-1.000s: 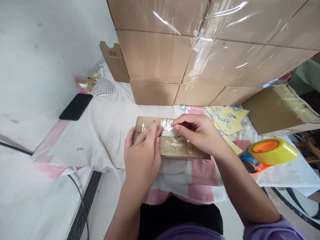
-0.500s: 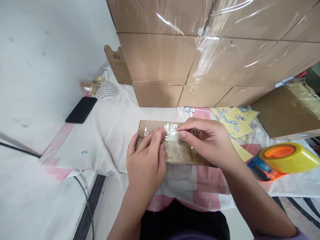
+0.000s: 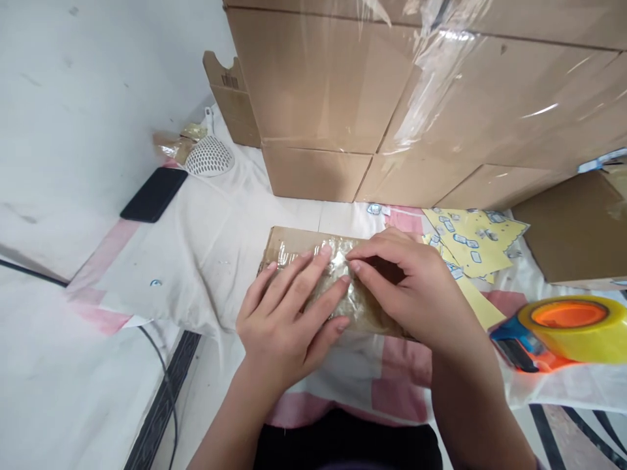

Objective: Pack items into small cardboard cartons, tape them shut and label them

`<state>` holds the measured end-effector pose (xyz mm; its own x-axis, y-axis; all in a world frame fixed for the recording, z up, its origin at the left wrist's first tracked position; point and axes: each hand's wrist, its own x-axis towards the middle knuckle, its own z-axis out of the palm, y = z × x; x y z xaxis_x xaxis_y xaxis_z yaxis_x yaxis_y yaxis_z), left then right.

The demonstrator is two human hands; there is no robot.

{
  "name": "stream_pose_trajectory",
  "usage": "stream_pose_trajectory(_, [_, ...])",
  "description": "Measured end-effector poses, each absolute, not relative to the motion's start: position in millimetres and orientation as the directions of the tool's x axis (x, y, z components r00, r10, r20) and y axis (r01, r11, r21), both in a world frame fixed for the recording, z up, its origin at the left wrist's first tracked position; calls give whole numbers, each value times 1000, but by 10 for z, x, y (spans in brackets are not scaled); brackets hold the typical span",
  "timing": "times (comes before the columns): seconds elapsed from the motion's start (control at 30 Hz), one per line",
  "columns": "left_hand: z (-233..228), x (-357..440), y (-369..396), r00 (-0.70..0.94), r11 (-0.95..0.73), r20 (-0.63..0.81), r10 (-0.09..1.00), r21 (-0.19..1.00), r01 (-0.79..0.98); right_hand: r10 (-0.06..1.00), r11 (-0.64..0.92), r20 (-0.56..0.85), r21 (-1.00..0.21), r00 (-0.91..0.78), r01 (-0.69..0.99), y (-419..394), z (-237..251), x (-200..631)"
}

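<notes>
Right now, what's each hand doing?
Left hand: open, fingers spread flat, pressing on the taped cardboard box.
Right hand: fingers curled, fingertips pinching at the clear tape on the box.

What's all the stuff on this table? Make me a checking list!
Surface: white cloth with pink patches.
Job's things: flat cardboard parcel with clear tape across it.
Clutter: tape dispenser, yellow sticker sheets, black phone, white mesh object.
Grippers: left hand lies flat on the parcel; right hand presses the tape with its fingertips.
Cables: black cable at the left edge.
Surroundings: stacked cardboard boxes wrapped in plastic film, white wall.
</notes>
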<state>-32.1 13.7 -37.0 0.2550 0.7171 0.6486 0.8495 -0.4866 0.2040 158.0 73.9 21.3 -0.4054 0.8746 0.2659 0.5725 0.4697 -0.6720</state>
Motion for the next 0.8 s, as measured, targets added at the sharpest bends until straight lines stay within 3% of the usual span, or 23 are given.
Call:
stream_pose_trajectory(0.5, [-458, -282, 120, 214, -519, 737, 641, 211, 828, 938, 346, 231, -639, -258, 687, 764, 156, 1569])
stream_pose_trajectory(0.6, [-485, -255, 104, 167, -512, 751, 639, 254, 821, 944, 329, 212, -632, -252, 702, 739, 158, 1548])
stream_pose_trajectory(0.8, [-444, -156, 57, 67, -499, 736, 674, 387, 776, 964, 232, 251, -637, -87, 735, 767, 113, 1536])
